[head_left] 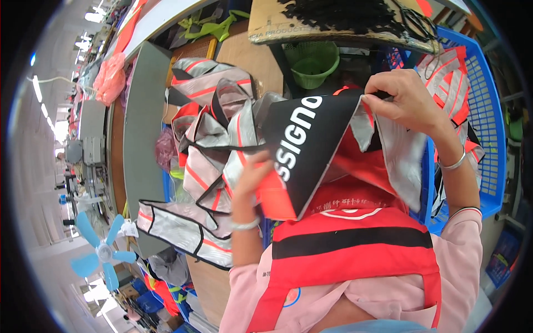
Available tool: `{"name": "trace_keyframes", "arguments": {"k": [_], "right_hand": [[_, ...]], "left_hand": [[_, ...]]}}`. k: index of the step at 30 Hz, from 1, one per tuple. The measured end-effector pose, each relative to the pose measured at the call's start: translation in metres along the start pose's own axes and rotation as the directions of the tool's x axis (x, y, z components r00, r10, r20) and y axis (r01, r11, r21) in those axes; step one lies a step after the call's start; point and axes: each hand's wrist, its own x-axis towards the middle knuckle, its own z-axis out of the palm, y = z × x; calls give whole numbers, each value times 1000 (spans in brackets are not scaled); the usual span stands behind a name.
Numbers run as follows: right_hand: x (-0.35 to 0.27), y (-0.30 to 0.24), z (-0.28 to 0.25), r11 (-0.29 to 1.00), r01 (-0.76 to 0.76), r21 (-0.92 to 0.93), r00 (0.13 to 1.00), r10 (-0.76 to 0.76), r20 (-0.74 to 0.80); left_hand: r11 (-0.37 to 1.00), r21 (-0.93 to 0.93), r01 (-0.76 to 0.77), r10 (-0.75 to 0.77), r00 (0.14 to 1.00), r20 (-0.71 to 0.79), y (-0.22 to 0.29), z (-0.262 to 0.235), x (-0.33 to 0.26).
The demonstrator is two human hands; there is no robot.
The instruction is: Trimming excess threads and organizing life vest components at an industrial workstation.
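Observation:
A black fabric panel (pixel 313 130) with white lettering and an orange end is stretched in front of me. My right hand (pixel 402 102) pinches its upper right corner between thumb and fingers. At the panel's left side, near the orange end (pixel 276 197), is my left hand (pixel 252 172); motion smears its fingers, so their grip is unclear. Silver-grey fabric (pixel 402 161) hangs below my right hand. Left of the panel lies a heap of silver-grey pieces (pixel 216 125) with orange stripes and black edging.
A blue plastic crate (pixel 491 127) at the right holds more striped pieces. Black strips (pixel 344 14) lie on a wooden board (pixel 266 25) at the back, above a green basket (pixel 313 69). A grey partition (pixel 141 139) and a blue fan (pixel 104 252) stand at the left.

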Motion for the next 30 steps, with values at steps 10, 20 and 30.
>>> {"name": "trace_keyframes", "arguments": {"k": [10, 20, 30], "right_hand": [[-9, 29, 22, 976, -209, 65, 978, 208, 11], [-2, 14, 30, 978, -207, 38, 978, 207, 8], [-9, 19, 4, 982, -94, 164, 995, 86, 58]], "left_hand": [[680, 13, -733, 423, 378, -824, 162, -35, -56], [422, 481, -768, 874, 485, 8, 158, 124, 33], [593, 246, -767, 596, 624, 505, 202, 106, 89]]}}
